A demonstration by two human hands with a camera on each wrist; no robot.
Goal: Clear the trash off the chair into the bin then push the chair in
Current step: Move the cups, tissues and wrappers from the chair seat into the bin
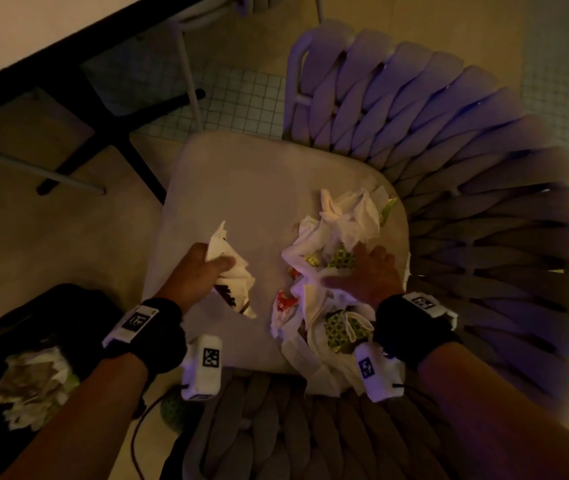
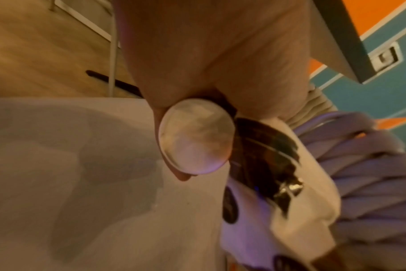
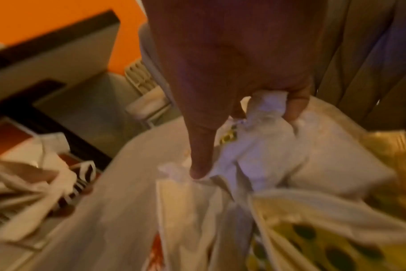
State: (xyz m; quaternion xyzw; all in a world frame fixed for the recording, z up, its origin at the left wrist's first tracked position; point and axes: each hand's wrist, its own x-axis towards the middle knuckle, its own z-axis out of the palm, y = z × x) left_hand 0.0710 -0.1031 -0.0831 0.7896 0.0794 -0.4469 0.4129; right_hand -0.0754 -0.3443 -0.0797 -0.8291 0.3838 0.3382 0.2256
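Note:
A chair with a beige seat cushion (image 1: 241,181) and a woven purple-grey back (image 1: 449,133) fills the head view. Crumpled white napkins and green dotted wrappers form a trash pile (image 1: 338,230) on the cushion's right half. My left hand (image 1: 215,268) grips a white paper with dark print (image 1: 238,282), just left of the pile. In the left wrist view the thumb lies against that printed paper (image 2: 267,159). My right hand (image 1: 362,271) sits on the pile, fingers curled round a white napkin (image 3: 267,108), forefinger pointing down onto more paper. A black-lined bin (image 1: 78,306) holding trash stands at lower left.
A white table (image 1: 33,29) with a black foot (image 1: 130,109) stands at the upper left, beyond the chair. Thin metal legs of another chair (image 1: 189,81) stand next to it. A green knitted ball (image 1: 172,407) lies on the floor between bin and chair.

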